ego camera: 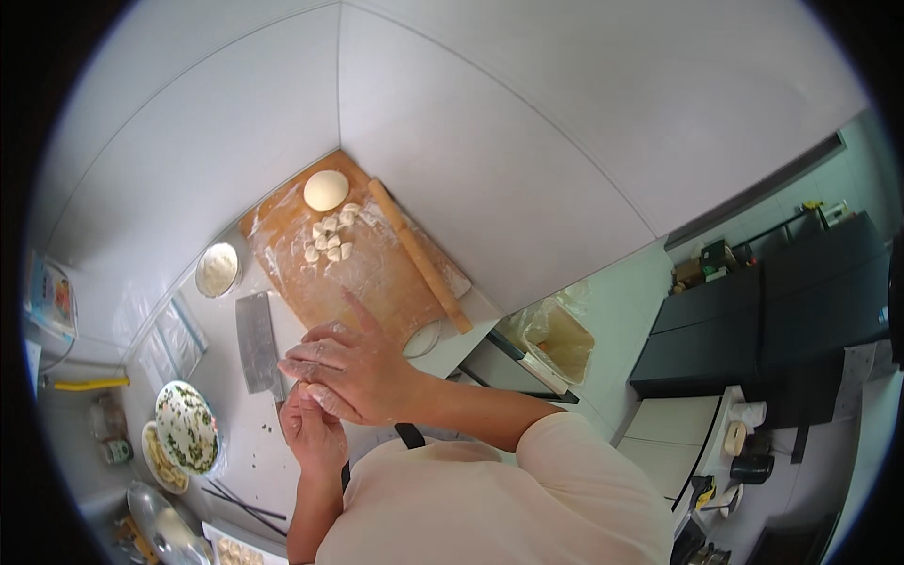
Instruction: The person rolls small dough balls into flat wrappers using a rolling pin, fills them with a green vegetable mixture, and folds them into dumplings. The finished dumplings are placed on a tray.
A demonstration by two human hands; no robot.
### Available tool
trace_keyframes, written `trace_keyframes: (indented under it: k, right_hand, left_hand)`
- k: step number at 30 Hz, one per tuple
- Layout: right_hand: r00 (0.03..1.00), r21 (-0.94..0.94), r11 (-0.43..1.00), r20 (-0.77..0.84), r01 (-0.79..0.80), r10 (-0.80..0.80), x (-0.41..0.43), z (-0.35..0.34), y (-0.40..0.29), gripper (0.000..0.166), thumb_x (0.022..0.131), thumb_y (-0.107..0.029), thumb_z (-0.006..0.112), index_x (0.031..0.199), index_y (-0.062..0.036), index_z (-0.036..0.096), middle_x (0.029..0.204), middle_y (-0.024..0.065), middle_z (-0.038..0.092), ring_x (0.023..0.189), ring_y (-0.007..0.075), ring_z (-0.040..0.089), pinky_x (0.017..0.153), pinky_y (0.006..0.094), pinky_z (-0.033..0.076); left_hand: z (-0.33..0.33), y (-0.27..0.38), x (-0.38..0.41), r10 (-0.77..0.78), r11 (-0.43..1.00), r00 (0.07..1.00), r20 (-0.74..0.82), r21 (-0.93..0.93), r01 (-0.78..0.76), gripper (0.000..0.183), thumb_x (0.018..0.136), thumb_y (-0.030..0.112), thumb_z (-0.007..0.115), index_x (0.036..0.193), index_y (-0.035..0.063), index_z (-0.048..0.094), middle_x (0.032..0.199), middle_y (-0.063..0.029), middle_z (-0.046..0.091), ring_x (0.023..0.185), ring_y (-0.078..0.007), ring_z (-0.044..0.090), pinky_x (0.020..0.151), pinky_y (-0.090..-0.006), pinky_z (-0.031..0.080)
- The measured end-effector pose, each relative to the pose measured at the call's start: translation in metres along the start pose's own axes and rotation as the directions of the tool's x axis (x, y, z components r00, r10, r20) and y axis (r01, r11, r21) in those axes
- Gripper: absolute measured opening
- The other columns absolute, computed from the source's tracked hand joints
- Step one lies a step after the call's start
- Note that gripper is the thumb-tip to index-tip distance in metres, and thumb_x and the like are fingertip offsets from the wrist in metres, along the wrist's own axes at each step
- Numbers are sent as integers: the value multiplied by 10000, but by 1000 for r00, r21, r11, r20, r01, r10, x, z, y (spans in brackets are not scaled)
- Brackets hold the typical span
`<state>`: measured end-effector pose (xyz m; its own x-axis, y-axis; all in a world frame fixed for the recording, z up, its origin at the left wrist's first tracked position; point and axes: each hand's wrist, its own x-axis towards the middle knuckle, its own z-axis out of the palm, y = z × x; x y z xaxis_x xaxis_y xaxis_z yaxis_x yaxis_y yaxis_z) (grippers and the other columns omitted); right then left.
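Both hands are floury and meet in front of my body, just below the wooden board (381,282). My right hand (357,371) lies over the fingertips of my left hand (311,424); whether anything is between them is hidden. A cleaver (256,342) lies on the counter at their left. On the floured board are a round ball of dough (325,191) and several small dough pieces (328,240). A wooden rolling pin (420,256) rests along the board's right side.
A bowl of flour (218,270) stands left of the board. A bowl with chopped green filling (188,428), a dish of pale food (161,459), dark chopsticks (244,500) and a tray of small pieces (236,551) are at lower left. A lined waste bin (561,346) is at right.
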<state>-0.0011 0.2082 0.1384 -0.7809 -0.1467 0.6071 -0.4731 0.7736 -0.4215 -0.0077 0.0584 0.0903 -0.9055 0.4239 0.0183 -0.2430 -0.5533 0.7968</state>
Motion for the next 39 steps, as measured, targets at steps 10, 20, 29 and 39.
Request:
trace_keyframes:
  k: [10, 20, 29, 39]
  right_hand:
    - [996, -4, 999, -82, 46, -46, -2, 1, -7, 281, 865, -294, 571, 1057, -138, 704, 1044, -46, 633, 978, 159, 616, 1106, 667, 196]
    - [1000, 33, 999, -22, 4, -3, -21, 17, 7, 298, 870, -274, 588, 1095, -100, 673, 1104, -17, 652, 1050, 186, 590, 1103, 679, 183]
    - [963, 372, 889, 144, -267, 228, -36, 12, 15, 679, 921, -347, 589, 1481, -78, 314, 1431, 199, 417, 1313, 385, 396, 1098, 479, 301]
    - [945, 534, 781, 233, -323, 231, -50, 54, 44, 322, 919, -164, 580, 1225, -66, 601, 1261, 165, 565, 1235, 339, 487, 1029, 425, 387]
  left_hand:
    - [6, 13, -5, 262, 611, 965, 5, 773, -170, 367, 1048, 214, 372, 917, -46, 595, 789, -129, 625, 710, -213, 585, 644, -331, 438]
    - [-3, 0, -3, 244, 566, 969, 29, 807, -166, 372, 1047, 240, 397, 908, -39, 600, 800, -126, 637, 691, -224, 595, 648, -317, 462]
    - [-12, -13, 10, -58, 979, 989, -137, 187, 84, 461, 1040, 360, 411, 1129, -55, 592, 1016, -120, 652, 885, -174, 634, 799, -283, 526]
    - [-1, -4, 21, -293, 955, 952, -90, -77, 287, 639, 1025, 507, 328, 1325, -37, 473, 1221, -92, 579, 1019, -153, 545, 932, -328, 447]
